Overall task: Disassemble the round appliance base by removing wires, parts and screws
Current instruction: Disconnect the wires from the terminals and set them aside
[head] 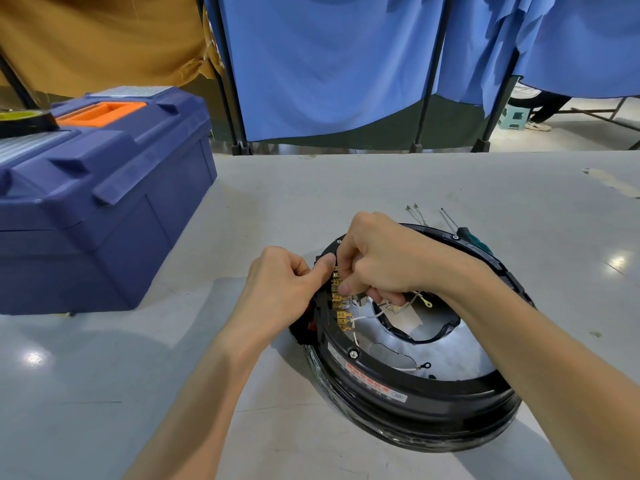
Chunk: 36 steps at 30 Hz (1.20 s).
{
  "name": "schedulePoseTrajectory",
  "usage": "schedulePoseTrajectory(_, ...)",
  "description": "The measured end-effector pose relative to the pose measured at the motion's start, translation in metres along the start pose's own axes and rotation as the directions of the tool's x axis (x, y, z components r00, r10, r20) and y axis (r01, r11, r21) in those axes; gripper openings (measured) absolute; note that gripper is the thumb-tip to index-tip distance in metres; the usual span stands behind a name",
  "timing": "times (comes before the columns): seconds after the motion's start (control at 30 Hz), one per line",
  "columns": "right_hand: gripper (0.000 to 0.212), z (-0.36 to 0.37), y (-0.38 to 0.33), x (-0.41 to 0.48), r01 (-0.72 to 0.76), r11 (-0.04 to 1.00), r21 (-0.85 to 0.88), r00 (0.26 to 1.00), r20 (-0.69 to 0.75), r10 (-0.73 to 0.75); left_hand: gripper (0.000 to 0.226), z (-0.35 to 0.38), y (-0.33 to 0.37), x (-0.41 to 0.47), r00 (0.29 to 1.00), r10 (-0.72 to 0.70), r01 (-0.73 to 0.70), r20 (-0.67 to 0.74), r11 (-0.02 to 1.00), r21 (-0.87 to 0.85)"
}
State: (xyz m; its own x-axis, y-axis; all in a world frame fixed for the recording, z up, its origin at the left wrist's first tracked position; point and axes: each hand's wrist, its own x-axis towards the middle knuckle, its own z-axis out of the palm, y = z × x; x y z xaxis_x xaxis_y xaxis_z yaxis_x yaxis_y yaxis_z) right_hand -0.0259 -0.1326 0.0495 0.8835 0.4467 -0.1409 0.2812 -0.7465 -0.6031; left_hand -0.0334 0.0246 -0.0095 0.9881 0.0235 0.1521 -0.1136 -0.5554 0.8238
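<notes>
Grey table (398, 188): base (381, 396), terminals (342, 315) at right grip (381, 261).

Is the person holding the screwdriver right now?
No, the screwdriver lies on the table behind the round base, while the left hand and right hand work at the gold connectors.

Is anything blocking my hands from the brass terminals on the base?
Nothing visible. The right hand pinches at the terminals, and the left hand grips the base rim beside them.
</notes>
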Motion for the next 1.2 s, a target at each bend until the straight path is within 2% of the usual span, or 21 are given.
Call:
schedulePoseTrajectory(0.1, 0.030, 0.0016, -0.0005, -0.0002, 0.011, 1.000, -0.022, 0.999, -0.034, -0.011, 0.063, 0.0000, 0.0005, -0.0004, 1.000, -0.001, 0.001, 0.001, 1.000, 0.001)
schedulePoseTrajectory(0.53, 0.032, 0.0001, -0.0017, 0.0011, 0.003, 0.999, -0.037, 1.000, -0.024, -0.004, 0.062, -0.0005, 0.0000, 0.0001, 1.000, 0.003, -0.003, 0.002, 1.000, 0.013)
schedulePoseTrajectory(0.67, 0.038, 0.0036, -0.0018, 0.0024, -0.001, 0.999, -0.052, 0.997, -0.082, -0.004, 0.065, -0.0003, 0.0017, 0.0002, 1.000, -0.002, 0.002, 0.007, 1.000, 0.007)
schedulePoseTrajectory(0.83, 0.037, 0.0015, -0.0036, 0.0019, -0.012, 0.999, -0.052, 0.998, -0.059, 0.009, 0.064, -0.0004, 0.0017, 0.0001, 1.000, -0.003, 0.003, 0.007, 1.000, 0.005)
schedulePoseTrajectory(0.97, 0.040, 0.0048, -0.0050, 0.0026, 0.004, 0.995, -0.096, 0.992, -0.122, -0.015, 0.066, -0.0001, 0.0022, 0.0001, 1.000, -0.003, 0.002, 0.007, 1.000, 0.011)
schedulePoseTrajectory(1.1, 0.045, 0.0017, -0.0041, 0.0004, 0.003, 0.996, -0.085, 0.996, -0.087, -0.010, 0.069, -0.0003, 0.0017, -0.0005, 1.000, 0.004, -0.004, 0.004, 1.000, 0.006)
schedulePoseTrajectory(1.2, 0.031, -0.0023, 0.0005, -0.0023, -0.025, 0.997, -0.076, 0.998, -0.054, 0.021, 0.070, -0.0003, 0.0019, -0.0006, 1.000, 0.010, -0.010, 0.016, 1.000, 0.008)
